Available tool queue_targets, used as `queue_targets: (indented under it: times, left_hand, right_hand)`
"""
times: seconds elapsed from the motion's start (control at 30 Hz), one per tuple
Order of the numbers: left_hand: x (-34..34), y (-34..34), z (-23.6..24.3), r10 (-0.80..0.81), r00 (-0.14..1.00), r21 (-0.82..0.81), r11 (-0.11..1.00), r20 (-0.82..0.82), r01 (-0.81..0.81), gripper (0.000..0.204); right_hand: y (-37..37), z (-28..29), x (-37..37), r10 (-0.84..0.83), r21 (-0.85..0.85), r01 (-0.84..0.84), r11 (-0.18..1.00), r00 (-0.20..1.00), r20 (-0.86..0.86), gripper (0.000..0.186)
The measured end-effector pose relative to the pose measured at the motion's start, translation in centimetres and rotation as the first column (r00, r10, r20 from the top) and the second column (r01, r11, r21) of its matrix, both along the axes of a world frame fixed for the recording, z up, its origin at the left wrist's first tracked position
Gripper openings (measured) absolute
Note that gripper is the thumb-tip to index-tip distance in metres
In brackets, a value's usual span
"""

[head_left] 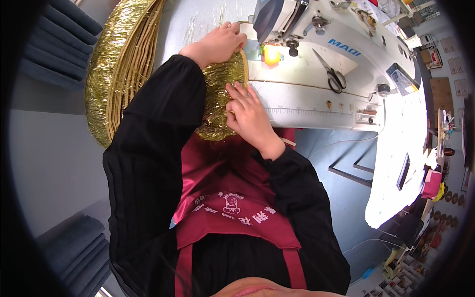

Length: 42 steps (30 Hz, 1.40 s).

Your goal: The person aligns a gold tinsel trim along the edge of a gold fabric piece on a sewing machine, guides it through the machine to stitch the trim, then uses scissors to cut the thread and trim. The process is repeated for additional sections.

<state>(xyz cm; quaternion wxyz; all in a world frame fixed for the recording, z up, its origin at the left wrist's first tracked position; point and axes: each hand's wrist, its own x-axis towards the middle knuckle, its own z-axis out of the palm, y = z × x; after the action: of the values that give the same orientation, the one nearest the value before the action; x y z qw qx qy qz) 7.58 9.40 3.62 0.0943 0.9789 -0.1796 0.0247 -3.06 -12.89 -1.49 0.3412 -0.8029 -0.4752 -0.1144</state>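
A strip of gold tinsel fringe (220,81) lies across the front of the sewing machine bed, its yellow edge band on the right and its strands hanging over the table's front edge. My left hand (223,42) is bent over the far end of the band, fingers closed on it, just left of the sewing machine head (282,24). Nearer me, my right hand (250,116) pinches the same fringe by its band, thumb and fingers curled together. Under the machine's light sits a small orange-yellow piece (271,54); what exactly it is I cannot make out.
A thick stack of gold tinsel fringe (123,64) hangs at the left. Black-handled scissors (334,74) rest on the machine bed, behind a ruler strip (307,111) along the front. Folded blue-grey cloth (62,39) is at the far left. A white-covered table (396,173) stands right.
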Motion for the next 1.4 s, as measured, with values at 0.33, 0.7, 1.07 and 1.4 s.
queue_targets:
  times: [0.33, 0.7, 1.07, 1.4]
  left_hand:
    - [-1.3, 0.2, 4.6, -0.123, 0.985, -0.034, 0.991, 0.125, 0.128, 0.010]
    - [-14.4, -1.3, 9.5, -0.054, 0.940, 0.125, 0.992, 0.336, 0.012, 0.010]
    - [-14.3, 0.3, 6.7, 0.303, 0.940, -0.648, 0.686, -0.157, -0.330, 0.012]
    - [-16.0, -5.5, 4.1, -0.248, 0.784, -0.786, -0.118, -0.569, -0.607, 0.015]
  right_hand:
    - [-0.1, -0.3, 0.1, -0.007, -0.041, 0.008, 0.999, 1.000, 0.011, 0.015]
    - [0.0, -0.4, 0.1, -0.009, 0.003, 0.009, 1.000, 1.000, 0.016, 0.016]
    - [-0.3, 0.5, 0.1, 0.031, 0.028, -0.030, 0.999, 0.998, -0.052, 0.015]
    - [-5.7, 12.0, -4.2, 0.177, 0.252, 0.022, 0.967, 0.655, -0.735, 0.010]
